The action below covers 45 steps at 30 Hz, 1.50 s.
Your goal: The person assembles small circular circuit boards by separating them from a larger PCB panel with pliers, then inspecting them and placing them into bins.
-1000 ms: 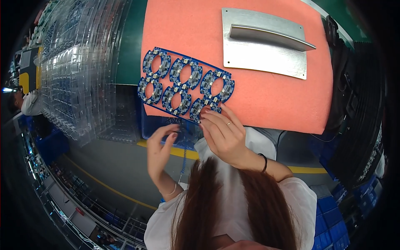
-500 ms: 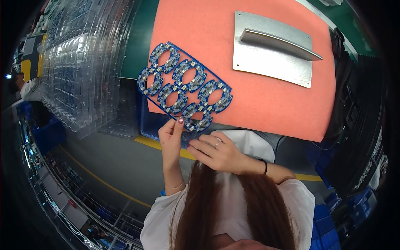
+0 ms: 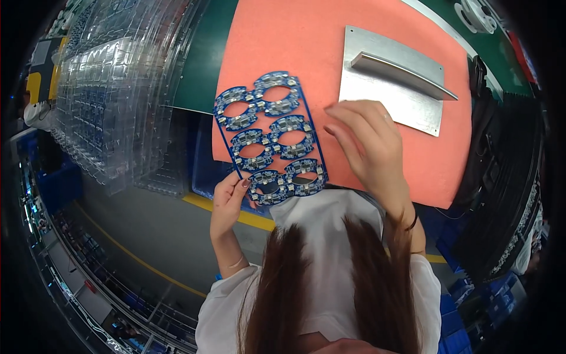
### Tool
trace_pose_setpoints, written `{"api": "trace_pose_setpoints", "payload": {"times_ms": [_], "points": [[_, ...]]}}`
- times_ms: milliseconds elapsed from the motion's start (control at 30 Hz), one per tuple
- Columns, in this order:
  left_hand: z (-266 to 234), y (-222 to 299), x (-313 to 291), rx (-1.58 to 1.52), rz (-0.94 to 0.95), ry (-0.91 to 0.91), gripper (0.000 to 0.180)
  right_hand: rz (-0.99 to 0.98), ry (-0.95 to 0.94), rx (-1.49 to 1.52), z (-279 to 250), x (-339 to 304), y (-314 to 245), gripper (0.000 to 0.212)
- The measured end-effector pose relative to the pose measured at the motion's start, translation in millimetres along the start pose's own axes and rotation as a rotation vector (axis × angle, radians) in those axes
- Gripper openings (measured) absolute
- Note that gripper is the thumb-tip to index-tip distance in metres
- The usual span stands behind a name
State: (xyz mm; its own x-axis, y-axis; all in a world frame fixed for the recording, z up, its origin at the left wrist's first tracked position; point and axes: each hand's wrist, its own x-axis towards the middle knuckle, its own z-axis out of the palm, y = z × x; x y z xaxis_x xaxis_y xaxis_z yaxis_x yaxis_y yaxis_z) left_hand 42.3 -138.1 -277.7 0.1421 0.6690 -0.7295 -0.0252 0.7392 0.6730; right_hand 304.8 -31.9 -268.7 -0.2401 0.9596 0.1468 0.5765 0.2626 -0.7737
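My left hand (image 3: pixel 230 196) pinches the near left corner of a blue circuit board panel (image 3: pixel 273 142). Several ring-shaped boards with oval openings make up the panel, joined by thin blue side rails. It is held over the near left part of an orange foam mat (image 3: pixel 277 35), its near end reaching past the mat's edge. My right hand (image 3: pixel 371 138) is apart from the panel, over the mat to its right, empty, with the fingers curved and the thumb spread from them. Beyond that hand lies a metal plate (image 3: pixel 377 82) with an upright ridge as its handle.
Stacked clear plastic trays (image 3: pixel 112 100), some with blue boards inside, stand at the left. A green work surface (image 3: pixel 197 65) shows beside the mat. Black racks (image 3: pixel 507 177) stand at the right, and a white reel (image 3: pixel 475 16) lies at the far right.
The panel has turned clockwise and come nearer to me, still in my left hand. My right hand has moved away from the panel's near edge, right and forward over the mat.
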Motion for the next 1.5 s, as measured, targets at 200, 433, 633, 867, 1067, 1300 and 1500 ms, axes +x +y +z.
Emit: {"api": "trace_pose_setpoints", "payload": {"times_ms": [200, 433, 633, 867, 1067, 1300, 1500], "points": [[-26.9, 17.1, 28.8, 0.114, 0.013, -0.024, 0.021, -0.061, -0.144, -0.008, 42.9, 43.2, 14.4, 0.018], [-62.8, 45.3, 51.9, 0.451, 0.284, 0.528, 0.009, -0.111, -0.224, -0.113, 85.7, 59.8, 26.4, 0.017], [-48.5, 92.0, 107.2, 0.979, 0.838, 0.280, 0.022, -0.178, -0.213, -0.227, 104.3, 61.6, 21.6, 0.026], [-28.9, 89.5, 166.8, 0.991, 0.983, 0.142, 0.008, -0.250, -0.042, -0.034, 95.5, 46.0, -11.6, 0.023], [-19.4, 88.6, 180.1, 1.069, 1.134, 0.091, 0.012, -0.301, -0.355, 0.224, 124.9, -8.0, -60.2, 0.029], [-24.4, 92.2, 172.4, 0.732, 1.003, 0.188, 0.009, -0.305, -0.393, 0.215, 118.1, 2.6, -50.2, 0.017], [-58.4, 97.0, 101.4, 0.797, 0.614, 0.378, 0.010, -0.006, -0.229, 0.034, 82.2, 54.5, -9.3, 0.015]]}}
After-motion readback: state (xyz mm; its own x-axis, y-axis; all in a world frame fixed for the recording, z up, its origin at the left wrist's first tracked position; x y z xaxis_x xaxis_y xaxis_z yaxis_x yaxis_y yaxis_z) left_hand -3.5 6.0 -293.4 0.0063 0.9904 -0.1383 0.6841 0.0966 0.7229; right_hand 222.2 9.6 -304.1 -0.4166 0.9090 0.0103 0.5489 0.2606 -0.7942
